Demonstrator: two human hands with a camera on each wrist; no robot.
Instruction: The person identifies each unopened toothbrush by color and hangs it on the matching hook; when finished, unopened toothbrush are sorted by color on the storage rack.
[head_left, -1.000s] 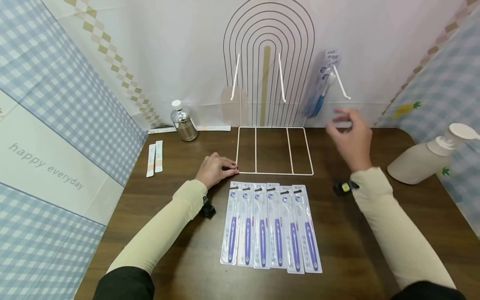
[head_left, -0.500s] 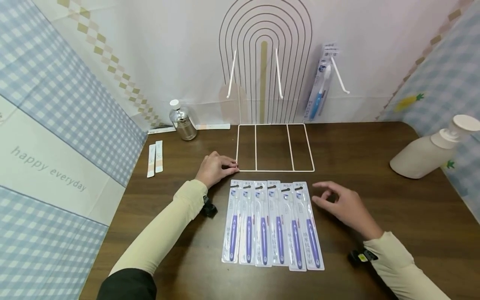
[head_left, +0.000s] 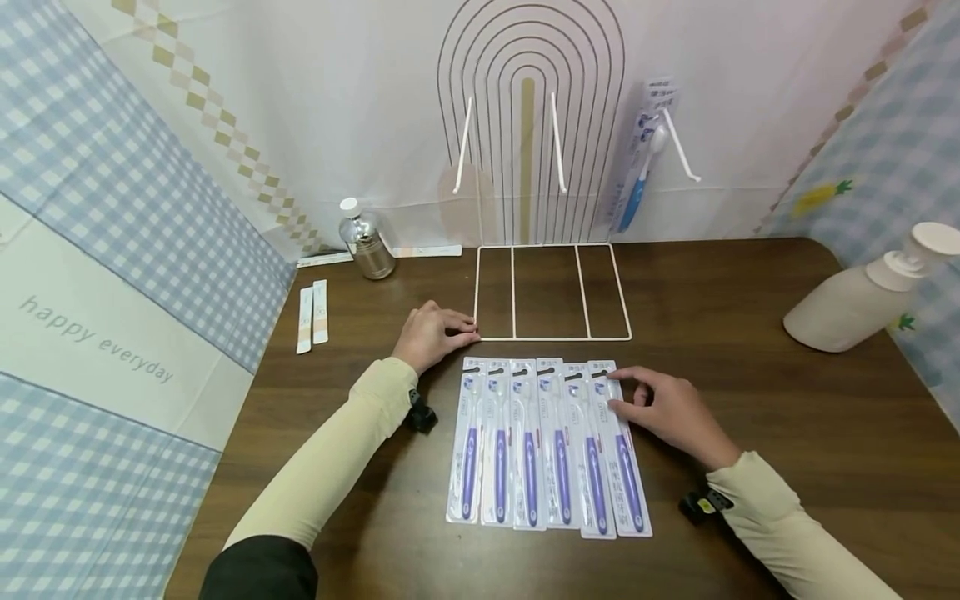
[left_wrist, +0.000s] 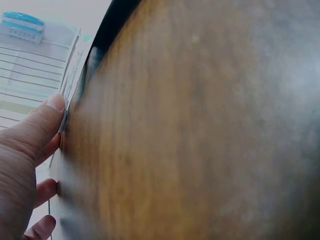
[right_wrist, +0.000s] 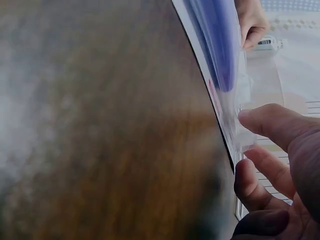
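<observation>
Along the right end of six packaged toothbrushes point(head_left: 561, 450) lying side by side on the table point(head_left: 375, 542), the right hand point(head_left: 675, 408) rests thumb and forefinger, spread apart, at the last pack's upper edge. Beyond the row, the left hand point(head_left: 429, 337) pinches the front left corner of the wire rack point(head_left: 555, 339). A blue-handled toothbrush point(head_left: 633, 206) hangs at the rack's right hook point(head_left: 681, 148).

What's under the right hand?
Index and thumb tips of the right hand lie over the right edge of the rightmost pack. Table shows around the hand; whatever is directly beneath its palm is covered.
</observation>
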